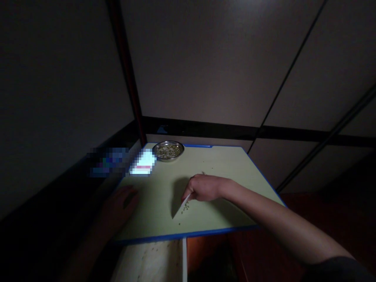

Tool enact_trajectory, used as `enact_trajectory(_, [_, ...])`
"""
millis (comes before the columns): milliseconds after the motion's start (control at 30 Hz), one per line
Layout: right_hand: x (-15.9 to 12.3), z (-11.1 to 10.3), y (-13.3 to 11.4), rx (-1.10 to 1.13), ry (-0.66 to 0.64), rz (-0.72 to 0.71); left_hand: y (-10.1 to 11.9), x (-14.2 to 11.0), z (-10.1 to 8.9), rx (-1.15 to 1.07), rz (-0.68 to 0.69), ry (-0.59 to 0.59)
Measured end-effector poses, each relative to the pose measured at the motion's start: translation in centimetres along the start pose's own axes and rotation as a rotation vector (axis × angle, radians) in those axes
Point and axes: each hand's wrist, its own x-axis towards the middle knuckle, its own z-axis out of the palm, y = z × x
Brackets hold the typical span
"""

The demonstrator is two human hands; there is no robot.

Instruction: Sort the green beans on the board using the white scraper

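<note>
My right hand (203,188) rests near the middle of a pale green board (217,164) with a blue rim, fingers closed on a thin white card (182,204) whose tip touches the board. Small green grains (184,210) lie scattered by the card's edge, and a few more (203,172) sit just behind the hand. My left hand (120,204) lies in shadow on the board's left edge, fingers spread flat, holding nothing. A round metal bowl (168,150) filled with the same grains stands at the board's far left corner.
A white, blurred-out object (143,163) lies left of the bowl. The board sits in a dim corner between light walls with a dark baseboard (205,129). Below the board's front edge is a white surface (152,260) beside reddish-brown furniture (252,250).
</note>
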Motion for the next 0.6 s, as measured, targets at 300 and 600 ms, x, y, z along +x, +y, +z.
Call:
enact_trajectory(300, [-2.3,-0.8,1.0,-0.058,0.336,0.283,-0.5,0.0,0.3,0.011,0.030,0.056])
enact_trajectory(600, [-4.9,4.3,3.1,0.006,0.360,0.551,-0.1,-0.1,0.2,0.013,0.003,0.040])
